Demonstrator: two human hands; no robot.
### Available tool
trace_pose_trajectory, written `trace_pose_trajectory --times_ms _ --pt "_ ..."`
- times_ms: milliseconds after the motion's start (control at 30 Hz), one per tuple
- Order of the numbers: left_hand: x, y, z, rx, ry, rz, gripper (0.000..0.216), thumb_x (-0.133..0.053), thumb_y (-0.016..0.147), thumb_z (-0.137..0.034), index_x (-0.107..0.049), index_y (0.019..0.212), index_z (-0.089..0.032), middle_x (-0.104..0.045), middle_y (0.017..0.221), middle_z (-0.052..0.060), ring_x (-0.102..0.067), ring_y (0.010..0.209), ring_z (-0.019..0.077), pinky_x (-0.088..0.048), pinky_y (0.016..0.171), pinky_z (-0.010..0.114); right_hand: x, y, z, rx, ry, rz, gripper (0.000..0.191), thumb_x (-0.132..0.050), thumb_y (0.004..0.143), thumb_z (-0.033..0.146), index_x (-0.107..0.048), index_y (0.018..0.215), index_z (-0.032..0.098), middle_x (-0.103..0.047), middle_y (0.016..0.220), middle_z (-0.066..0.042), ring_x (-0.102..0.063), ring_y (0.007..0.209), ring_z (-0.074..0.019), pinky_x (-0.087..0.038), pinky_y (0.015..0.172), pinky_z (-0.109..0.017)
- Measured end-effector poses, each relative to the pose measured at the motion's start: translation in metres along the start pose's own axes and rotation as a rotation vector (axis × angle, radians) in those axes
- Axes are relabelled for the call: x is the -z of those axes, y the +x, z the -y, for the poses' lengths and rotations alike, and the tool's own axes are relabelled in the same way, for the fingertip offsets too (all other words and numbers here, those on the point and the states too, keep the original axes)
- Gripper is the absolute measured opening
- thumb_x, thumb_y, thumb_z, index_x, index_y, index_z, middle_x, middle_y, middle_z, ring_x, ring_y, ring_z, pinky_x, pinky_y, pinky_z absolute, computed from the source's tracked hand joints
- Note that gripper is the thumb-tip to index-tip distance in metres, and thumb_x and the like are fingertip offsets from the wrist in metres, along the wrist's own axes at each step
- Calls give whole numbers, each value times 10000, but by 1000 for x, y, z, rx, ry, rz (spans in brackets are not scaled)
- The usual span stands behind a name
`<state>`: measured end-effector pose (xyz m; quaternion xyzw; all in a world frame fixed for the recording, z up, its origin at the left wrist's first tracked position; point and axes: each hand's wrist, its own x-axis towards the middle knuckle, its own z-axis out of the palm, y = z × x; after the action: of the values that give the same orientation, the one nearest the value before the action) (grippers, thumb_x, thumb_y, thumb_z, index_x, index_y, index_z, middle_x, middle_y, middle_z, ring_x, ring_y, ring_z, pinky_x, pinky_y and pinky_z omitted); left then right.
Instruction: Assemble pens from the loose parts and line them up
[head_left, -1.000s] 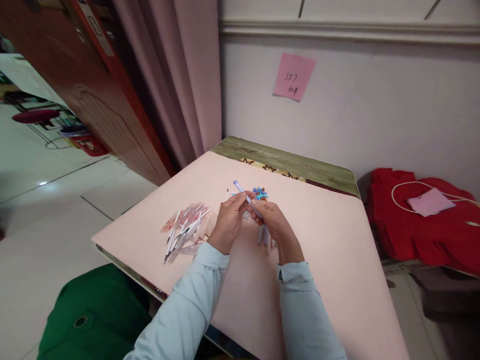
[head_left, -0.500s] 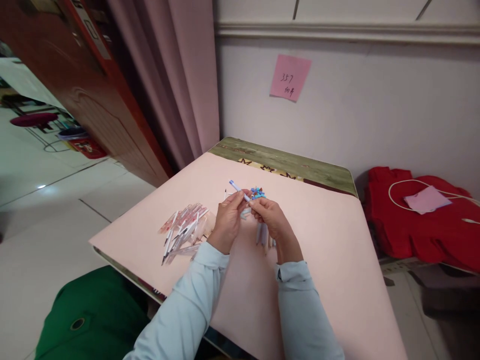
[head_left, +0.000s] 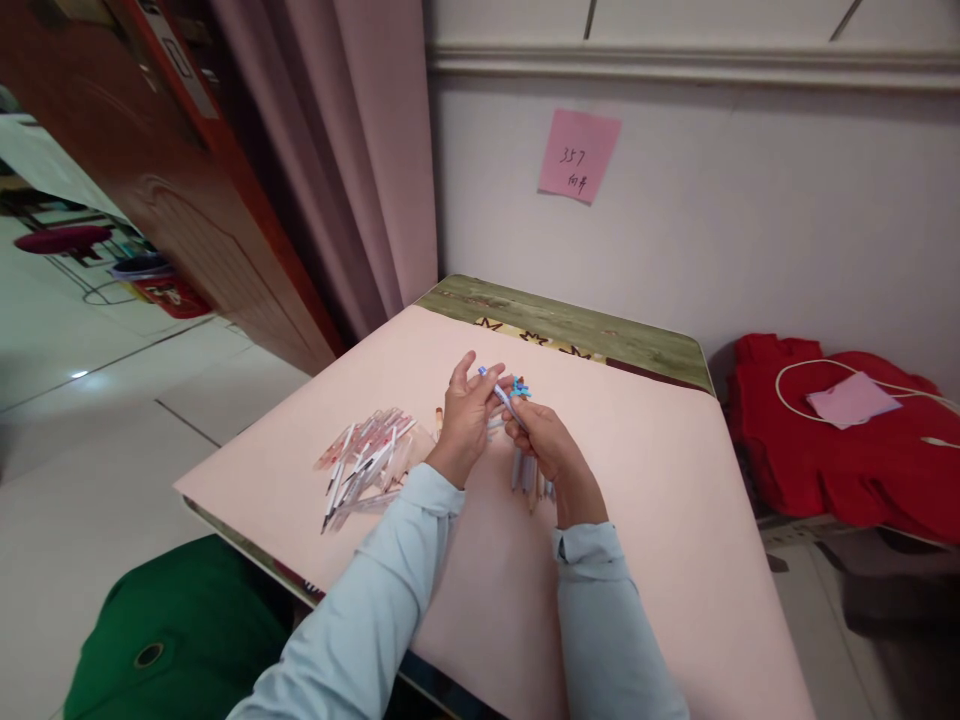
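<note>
Between my hands, above the table, is a slim white pen (head_left: 504,396) with a blue end pointing up and to the left. My right hand (head_left: 544,435) pinches its lower part between thumb and fingers. My left hand (head_left: 469,410) is open beside the pen's upper end, fingers spread; whether they touch the pen I cannot tell. Just behind the hands lies a small heap of blue pieces (head_left: 520,386), partly hidden. Under my right hand is a row of pens or pencils (head_left: 525,475), tips toward me. Left of my left hand lies a loose pile of white and pinkish pen parts (head_left: 367,465).
A pale pink sheet covers the table (head_left: 637,480). A red cloth-covered seat (head_left: 787,450) with a cable and pink paper stands to the right. A green stool or cover (head_left: 187,620) is at lower left. Behind are a wall with a pink note (head_left: 579,155), a curtain and a wooden door.
My left hand has loosened from the pen, its fingers spreading upward. The pen has shifted slightly right and down with my right hand, which still holds it.
</note>
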<state>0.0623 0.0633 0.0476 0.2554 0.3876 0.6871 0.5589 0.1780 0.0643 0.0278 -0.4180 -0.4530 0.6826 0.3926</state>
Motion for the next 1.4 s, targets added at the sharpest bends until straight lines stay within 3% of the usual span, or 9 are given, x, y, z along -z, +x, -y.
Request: trace_pose_trajectory --times_ms 100,233,467,667,800,967,1067,1200,1400 --pt "-4 0 2 -77 65 -18 664 -766 739 -243 -461 1329 -247 -675 1165 111 -718 885 201 -560 776 332 -2 -1 1 31 2 6 487 -664 707 654 -557 770 183 -469 520 65 -262 407 -53 -129 418 -225" --pt "-3 -2 5 -127 149 -40 568 -747 746 -259 -511 1259 -205 -711 1039 102 -724 820 202 -561 721 307 -5 -2 3 49 22 -3 481 -708 687 633 -529 742 190 -479 547 63 -271 417 -46 -134 416 -216" --pt "2 5 0 -100 81 -53 658 -768 693 -223 -490 1288 -213 -718 936 72 -726 751 209 -568 650 304 0 -1 4 -69 25 3 518 -593 765 671 -636 762 155 -366 430 82 -189 363 -48 -88 396 -235" --pt "1 9 2 -94 50 -114 646 -789 659 -212 -526 1249 -201 -709 846 47 -733 758 224 -573 659 318 -1 0 1 64 13 -87 421 -769 611 546 -605 681 163 -546 570 28 -349 450 -58 -215 428 -218" --pt "-2 10 4 -102 15 -140 690 -806 656 -216 -508 1277 -202 -704 794 25 -730 765 210 -567 682 310 -7 1 -1 90 25 -119 411 -810 573 477 -540 698 194 -449 509 81 -326 461 -66 -228 452 -219" --pt "0 9 1 -95 40 -64 739 -831 634 -201 -509 1299 -195 -722 853 43 -730 795 208 -568 726 320 -10 1 1 62 92 -83 466 -744 647 573 -447 685 216 -338 507 110 -193 420 -46 -118 419 -228" --pt "3 8 -5 -76 68 -30 805 -837 602 -167 -497 1331 -199 -730 924 73 -730 790 221 -569 700 325 -7 0 3 39 83 -41 473 -706 689 635 -513 724 204 -294 477 118 -157 404 -48 -88 413 -232" --pt "8 8 -11 -74 100 -36 794 -830 601 -148 -514 1329 -191 -727 917 82 -729 790 226 -566 683 321 -4 -2 4 -32 43 27 595 -519 781 748 -640 757 166 -410 448 62 -240 380 -66 -122 403 -238" --pt "13 11 -8 -64 116 -104 809 -830 594 -140 -520 1340 -174 -722 861 69 -716 710 203 -563 671 331 -3 -2 2 96 -65 -47 424 -738 643 579 -675 700 164 -617 573 -7 -359 443 -73 -220 431 -224"
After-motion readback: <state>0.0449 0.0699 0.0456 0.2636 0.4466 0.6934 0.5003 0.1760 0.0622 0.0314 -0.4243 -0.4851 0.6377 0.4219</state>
